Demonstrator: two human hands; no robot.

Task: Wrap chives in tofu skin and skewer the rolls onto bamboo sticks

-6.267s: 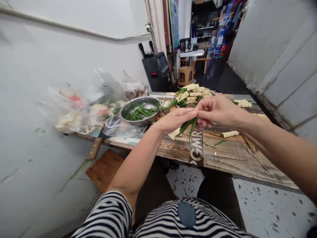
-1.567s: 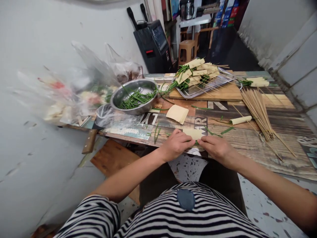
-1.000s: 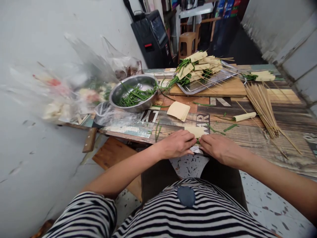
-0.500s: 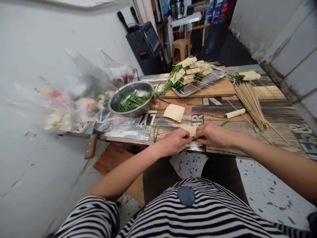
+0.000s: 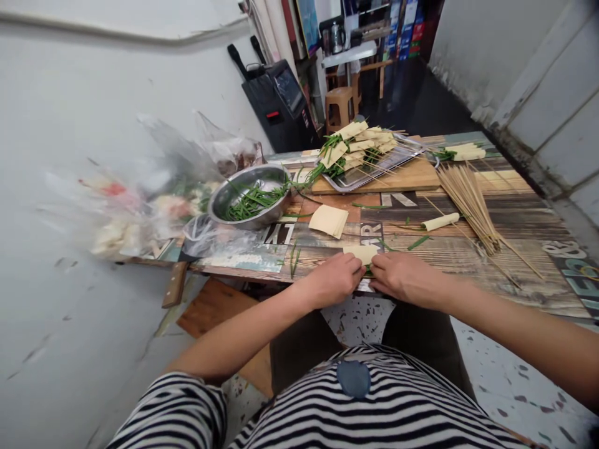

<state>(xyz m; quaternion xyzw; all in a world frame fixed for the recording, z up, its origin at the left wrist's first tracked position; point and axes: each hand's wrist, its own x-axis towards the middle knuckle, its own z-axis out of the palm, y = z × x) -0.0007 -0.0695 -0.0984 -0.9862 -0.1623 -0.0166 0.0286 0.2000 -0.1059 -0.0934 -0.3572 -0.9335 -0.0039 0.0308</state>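
Moved: your left hand (image 5: 334,282) and right hand (image 5: 403,276) have lowered to the surface (image 5: 528,218).
Grasp: each pinches the near edge of the pale sheet (image 5: 359,252), green stalks (image 5: 367,270) between.
Pale sheet: on the surface, nearer you than the sheet stack (image 5: 327,219).

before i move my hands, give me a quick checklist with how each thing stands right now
1. Left hand and right hand at the near side of the pale sheet: ok.
2. Greens fully covered by the sheet: cannot tell, the hands block the view.
3. Spare sheets in sight: ok, stacked just beyond the hands.
4. Skewers gathered: ok, mostly bunched, on the right.
5. Knife handle inside the table edge: not ok, it juts past.
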